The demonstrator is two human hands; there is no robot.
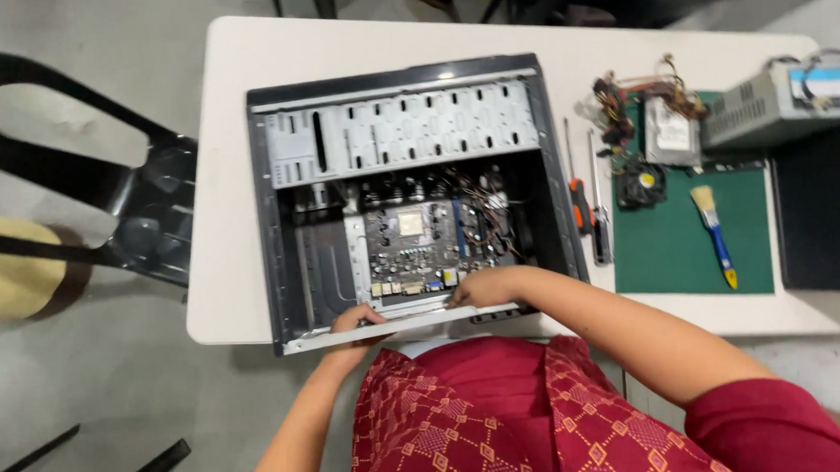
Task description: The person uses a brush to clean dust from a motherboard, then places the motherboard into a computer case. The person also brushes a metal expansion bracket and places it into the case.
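White table (241, 177) carries an open computer case (409, 199), its long near rim lying along the table's front edge. Both hands grip this rim: left hand (356, 324) toward the left corner, right hand (482, 287) further inside, fingers curled closed over the metal.

Blue-white label (820, 83), grey box top-right (760, 112)

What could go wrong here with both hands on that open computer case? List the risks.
1. The computer case overhangs the table's near edge, so pulling might tip it off.
2. The left hand and right hand grip the bare metal rear edge, which may cut fingers.
3. Loose wires over the motherboard could snag.
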